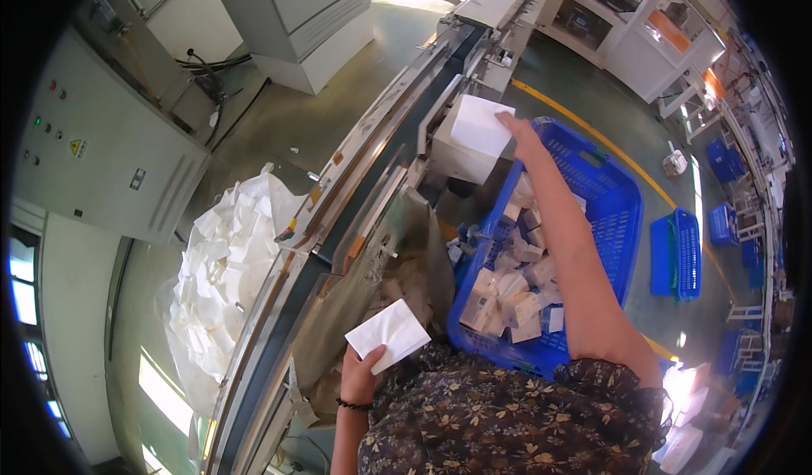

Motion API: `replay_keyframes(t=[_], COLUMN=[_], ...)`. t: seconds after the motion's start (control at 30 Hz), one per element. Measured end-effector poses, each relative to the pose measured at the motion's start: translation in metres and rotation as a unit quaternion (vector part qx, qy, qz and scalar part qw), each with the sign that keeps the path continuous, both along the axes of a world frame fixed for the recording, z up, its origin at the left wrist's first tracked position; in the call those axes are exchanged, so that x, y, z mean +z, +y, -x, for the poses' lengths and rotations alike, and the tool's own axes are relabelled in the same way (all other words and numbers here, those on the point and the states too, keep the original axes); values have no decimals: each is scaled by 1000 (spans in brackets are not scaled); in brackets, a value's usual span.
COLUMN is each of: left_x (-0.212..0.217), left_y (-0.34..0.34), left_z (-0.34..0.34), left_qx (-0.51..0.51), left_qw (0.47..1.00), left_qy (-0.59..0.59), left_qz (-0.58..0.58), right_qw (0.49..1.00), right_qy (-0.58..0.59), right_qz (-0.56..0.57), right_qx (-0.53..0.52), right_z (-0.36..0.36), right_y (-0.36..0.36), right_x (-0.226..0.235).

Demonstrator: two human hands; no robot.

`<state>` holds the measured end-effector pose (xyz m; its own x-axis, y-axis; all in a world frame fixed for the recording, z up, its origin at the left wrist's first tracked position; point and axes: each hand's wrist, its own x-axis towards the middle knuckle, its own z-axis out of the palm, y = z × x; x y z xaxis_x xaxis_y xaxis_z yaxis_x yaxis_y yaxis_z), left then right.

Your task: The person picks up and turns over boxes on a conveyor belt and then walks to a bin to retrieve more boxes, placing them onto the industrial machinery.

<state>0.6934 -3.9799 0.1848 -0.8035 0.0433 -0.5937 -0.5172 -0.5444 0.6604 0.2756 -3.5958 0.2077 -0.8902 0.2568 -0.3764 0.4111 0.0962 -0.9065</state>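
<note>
My left hand (360,375), a dark beaded bracelet at its wrist, grips a folded white paper napkin (389,333) by its lower edge, thumb on top. The napkin is held just in front of my body, beside the conveyor. Reaching far forward, my right hand (521,131) has its fingers at the right edge of another white square of paper napkins (482,125). That square lies over the top of a pale box-shaped housing (461,159) next to the conveyor belt (406,128). How thick it is cannot be made out.
Under my right arm stands a blue crate (613,221) with several wrapped napkin packs (507,293). A brownish open sack (364,297) hangs between crate and conveyor. Left of the conveyor, a clear bag bulges with white paper scraps (224,263). A grey control cabinet (101,128) stands farther left.
</note>
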Motion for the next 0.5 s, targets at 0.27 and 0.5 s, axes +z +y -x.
replay_keyframes(t=[0.27, 0.5], left_x=[-8, 4], left_y=[-23, -58], left_z=[-45, -84], left_qx=[108, 156], left_qw=[994, 984], left_qy=[12, 87], left_qz=[4, 29], right_qw=[976, 963], right_qy=[-111, -178], right_qz=[186, 203], right_qx=[25, -11], right_z=[-34, -39], right_y=[-10, 4], right_x=[-28, -30])
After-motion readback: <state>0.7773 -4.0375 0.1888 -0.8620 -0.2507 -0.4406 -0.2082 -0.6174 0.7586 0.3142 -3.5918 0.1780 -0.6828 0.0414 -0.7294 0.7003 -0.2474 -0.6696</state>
